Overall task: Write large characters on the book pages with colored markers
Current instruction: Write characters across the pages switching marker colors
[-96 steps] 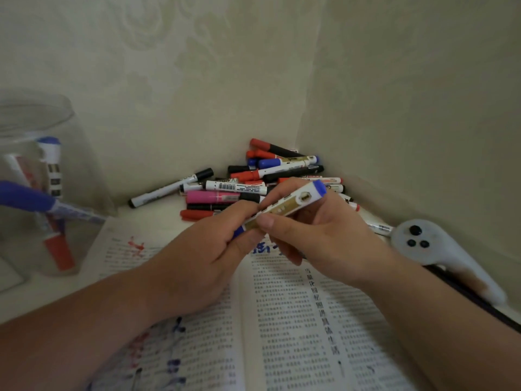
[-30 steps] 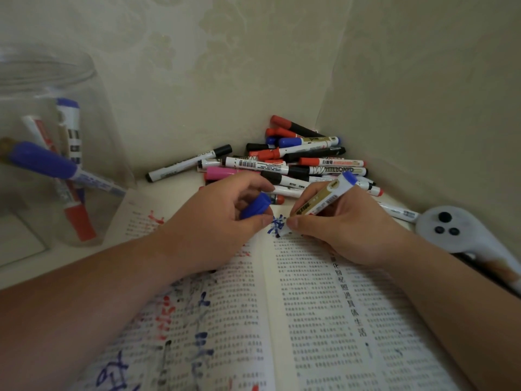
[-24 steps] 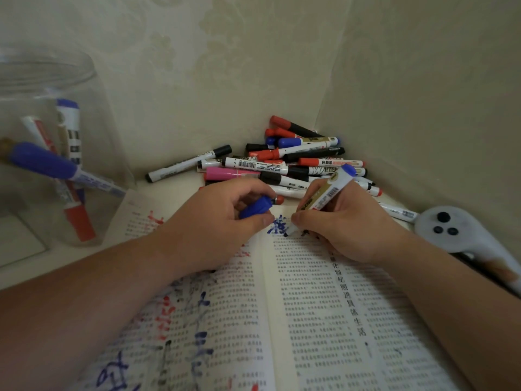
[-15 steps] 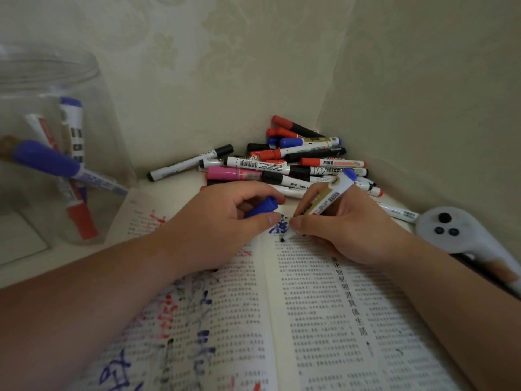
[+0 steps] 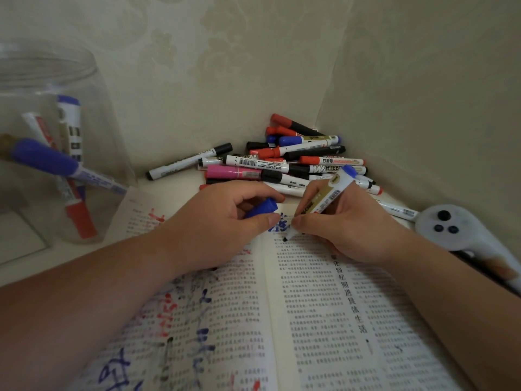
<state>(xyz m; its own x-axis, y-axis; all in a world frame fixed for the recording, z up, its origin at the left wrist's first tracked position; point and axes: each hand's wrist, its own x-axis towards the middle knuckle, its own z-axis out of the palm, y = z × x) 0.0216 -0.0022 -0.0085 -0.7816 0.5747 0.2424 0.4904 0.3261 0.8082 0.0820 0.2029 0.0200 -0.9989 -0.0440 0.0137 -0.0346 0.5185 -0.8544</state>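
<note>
The open book (image 5: pixel 310 320) lies flat and fills the lower half of the view. It has printed text on both pages, and the left page has large blue and red characters written over the print.

The jar (image 5: pixel 93 114) is clear and stands to the left of the book, beyond its left page. Some markers lean inside it, blue ones and a red one among them.

The left hand (image 5: pixel 220 224) rests on the top of the book's left page, close to the spine. Its fingers and thumb are curled round a blue cap (image 5: pixel 262 208). The right hand (image 5: pixel 355 230) rests on the top of the right page, also near the spine, and the two thumbs almost meet. This hand pinches the marker (image 5: pixel 329 196) low on the barrel, between the thumb and the forefinger, with the other fingers folded under.

A pile (image 5: pixel 296 165) of loose markers, red, black, blue and pink, lies just beyond the book's top edge, in the corner of the two walls.

A white controller (image 5: pixel 451 232) with three dark buttons lies beside the book's upper right corner.

The marker is white and gold with a blue end. It is tilted, with the blue end up toward the pile and the dark tip down on the right page, just beside the spine.

A blue character (image 5: pixel 279 225) stands at the top of the book, just above the tip, between the two thumbs.
</note>
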